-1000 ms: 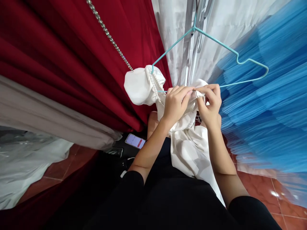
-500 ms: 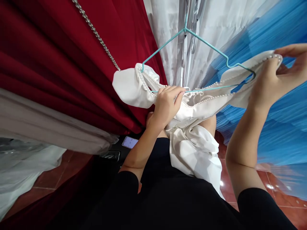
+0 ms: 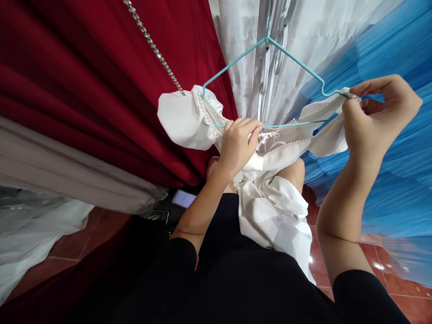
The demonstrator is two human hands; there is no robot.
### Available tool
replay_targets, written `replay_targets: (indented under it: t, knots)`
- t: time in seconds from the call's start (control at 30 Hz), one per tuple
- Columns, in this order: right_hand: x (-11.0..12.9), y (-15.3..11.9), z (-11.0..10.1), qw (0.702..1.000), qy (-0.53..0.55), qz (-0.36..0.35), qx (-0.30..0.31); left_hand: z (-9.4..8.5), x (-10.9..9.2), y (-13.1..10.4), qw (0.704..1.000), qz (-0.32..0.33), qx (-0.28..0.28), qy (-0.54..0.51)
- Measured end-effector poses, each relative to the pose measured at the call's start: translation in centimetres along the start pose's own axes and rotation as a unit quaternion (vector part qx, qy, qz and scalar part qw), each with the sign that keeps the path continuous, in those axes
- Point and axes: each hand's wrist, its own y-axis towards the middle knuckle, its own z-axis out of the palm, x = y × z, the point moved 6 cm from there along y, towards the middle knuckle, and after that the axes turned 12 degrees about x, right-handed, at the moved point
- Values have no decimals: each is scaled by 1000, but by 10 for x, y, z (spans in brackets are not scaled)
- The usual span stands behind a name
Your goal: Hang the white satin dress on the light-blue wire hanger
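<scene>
A white dress [image 3: 185, 121] with pearl trim along its neckline hangs on a light-blue clothes hanger [image 3: 232, 64], its skirt bunched on my lap. My left hand [image 3: 238, 144] is closed around the hanger's lower bar, near the middle of the neckline. One puffed sleeve sits over the hanger's left end. With thumb and fingers pinched, my right hand [image 3: 378, 112] grips the pearl-edged shoulder of the dress at the hanger's right end. The hanger's right tip is hidden behind those fingers.
Red fabric [image 3: 162, 40] hangs at the left with a sparkling chain [image 3: 155, 48] before it. Blue tulle [image 3: 401, 180] hangs at the right, white fabric and a metal stand [image 3: 265, 81] ahead. A lit phone [image 3: 184, 198] lies beside my left arm.
My right hand has moved left and slightly down, bringing the dress's right shoulder in over the hanger's end. My left hand keeps its hold on the bar.
</scene>
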Motion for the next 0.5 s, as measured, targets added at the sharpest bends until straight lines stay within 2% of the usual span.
replay_targets:
  t: [0.13, 0.2, 0.27, 0.37, 0.43, 0.5]
  knots:
    - [19, 10, 14, 998, 26, -37, -34, 2, -6, -1, 1000, 8, -11, -10]
    - [29, 12, 23, 997, 59, -53, -26, 3, -6, -2, 1000, 7, -16, -8]
    - [43, 8, 32, 994, 76, -80, 14, 5, -4, -3, 1000, 5, -21, -6]
    - [65, -17, 48, 983, 54, -144, 96, 7, 1, -1, 999, -5, -36, 1]
    - [69, -41, 70, 969, 32, -167, 177, 10, 2, 1, 999, -8, -40, 4]
    - [61, -65, 99, 954, 0, -151, 260, 16, 2, 0, 999, -4, -41, 3]
